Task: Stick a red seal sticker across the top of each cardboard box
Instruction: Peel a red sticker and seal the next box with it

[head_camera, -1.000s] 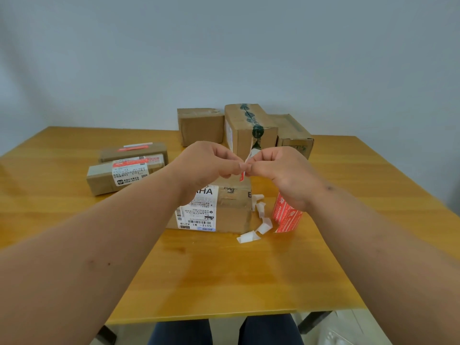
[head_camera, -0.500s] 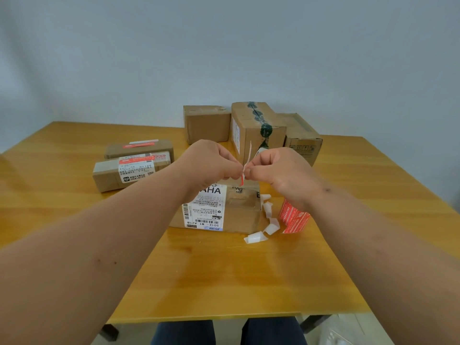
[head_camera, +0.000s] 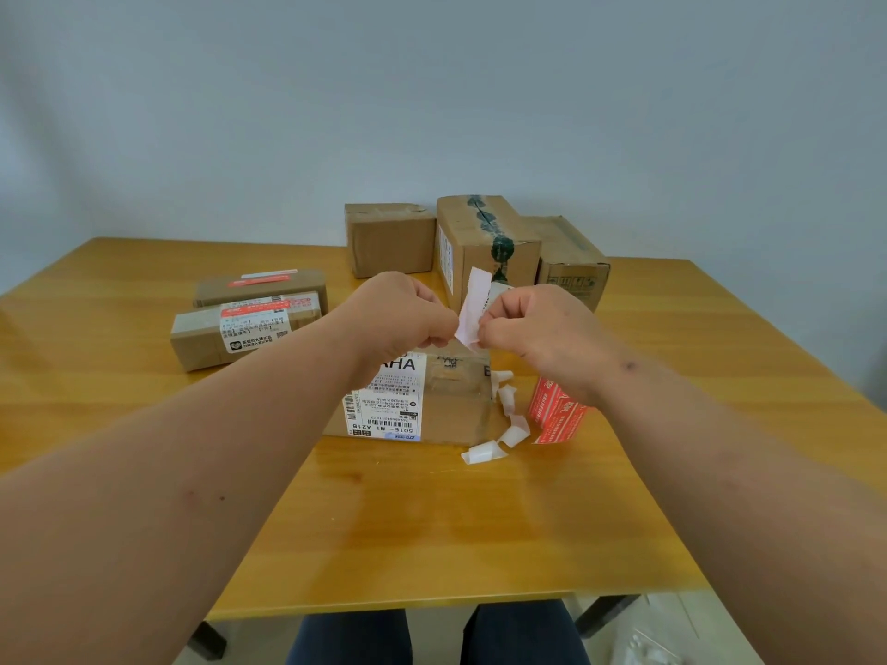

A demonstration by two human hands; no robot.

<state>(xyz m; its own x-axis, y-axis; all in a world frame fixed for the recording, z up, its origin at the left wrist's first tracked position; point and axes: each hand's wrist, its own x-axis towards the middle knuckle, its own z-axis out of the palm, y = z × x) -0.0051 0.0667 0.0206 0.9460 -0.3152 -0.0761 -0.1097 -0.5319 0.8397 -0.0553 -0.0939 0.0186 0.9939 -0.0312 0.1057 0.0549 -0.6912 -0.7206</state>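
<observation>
My left hand (head_camera: 401, 315) and my right hand (head_camera: 533, 324) meet in mid-air above a cardboard box (head_camera: 446, 400) with a white shipping label. Between their fingertips both pinch a seal sticker (head_camera: 473, 307); its pale back side faces me and stands upright. Two flat boxes (head_camera: 242, 324) at the left carry red stickers on top. Three more boxes (head_camera: 480, 247) stand at the back of the table.
A red stack of stickers (head_camera: 557, 415) lies right of the near box, partly under my right wrist. Several curled white backing strips (head_camera: 499, 424) lie beside the box's right corner. The wooden table (head_camera: 432, 520) reaches to its front edge near my lap.
The strip was seen edge-on as a thin line; now it is turned so its pale flat side faces me, and the hands sit slightly further apart.
</observation>
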